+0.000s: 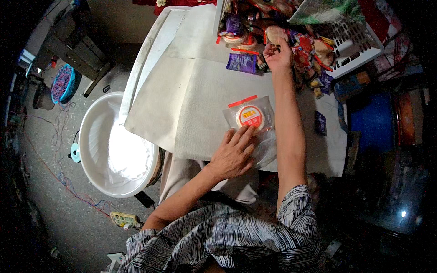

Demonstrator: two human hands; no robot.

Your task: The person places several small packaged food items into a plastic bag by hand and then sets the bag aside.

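Note:
My left hand [235, 153] rests on a clear plastic bag [267, 145], its fingertips touching the lower edge of a round wrapped cracker packet [250, 115] with a red and white label. Farther off, my right hand [278, 56] reaches into a heap of packaged snacks [302, 54] at the mouth of a white plastic basket [358, 47]. A round, pale wrapped cracker [276, 34] lies right at its fingertips; whether the fingers grip it is unclear. Left of that hand lies a purple snack packet [241, 63].
A white sheet [205, 102] covers the table. Left of it stands a big white tub [88, 153] lined with clear plastic. On the floor are a power strip [123, 219], loose cords and a blue basket [71, 83] of tangled strands. Another small purple packet [320, 123] lies at the right.

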